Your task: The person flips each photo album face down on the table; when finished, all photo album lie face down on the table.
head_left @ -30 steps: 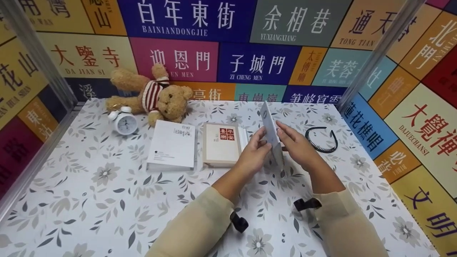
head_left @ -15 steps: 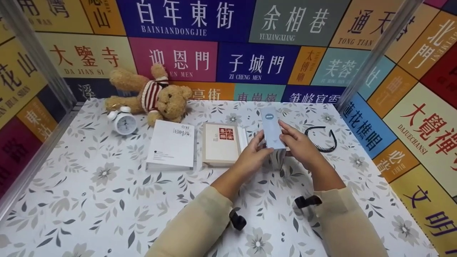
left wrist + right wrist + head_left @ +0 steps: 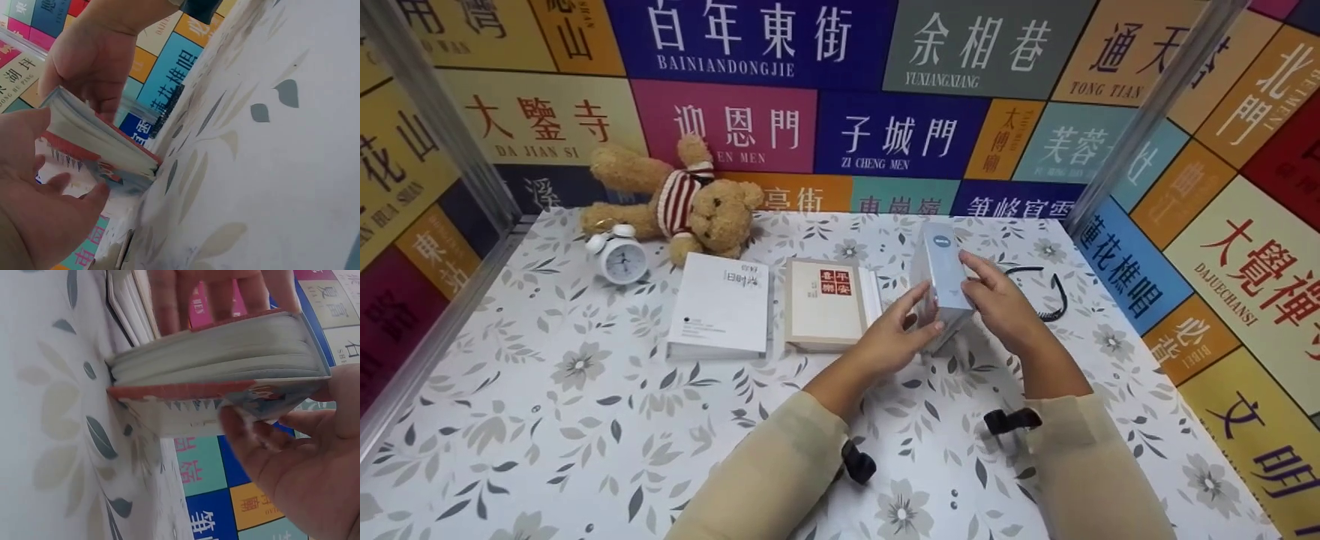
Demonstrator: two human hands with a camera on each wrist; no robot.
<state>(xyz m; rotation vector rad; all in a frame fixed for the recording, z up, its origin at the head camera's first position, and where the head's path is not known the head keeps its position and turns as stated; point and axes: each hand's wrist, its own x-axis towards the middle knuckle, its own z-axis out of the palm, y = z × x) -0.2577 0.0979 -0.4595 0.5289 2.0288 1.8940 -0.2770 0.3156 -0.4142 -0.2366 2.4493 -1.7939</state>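
Note:
A thick book [image 3: 949,270] stands spine up, its pale blue spine facing the head camera. Its lower edge meets the patterned tabletop. In the right wrist view the page block [image 3: 225,354] shows between red-edged covers. My right hand [image 3: 1005,307] holds the book from the right, thumb by the spine and fingers bent against the cover. My left hand [image 3: 889,337] is at the other side, its fingers spread and loosely extended, fingertips at the cover. In the left wrist view its thumb [image 3: 34,121] is near the spine corner.
Left of the hands lie a beige book [image 3: 825,315] with a red square and a white book [image 3: 724,307]. Farther back are a white alarm clock [image 3: 619,259] and a teddy bear [image 3: 690,206]. A black headband [image 3: 1057,296] lies behind the right hand.
The book has turned from showing its broad side to showing its spine, and has shifted slightly right. The left hand's fingers have spread and loosened; the right hand has moved slightly right with the book.

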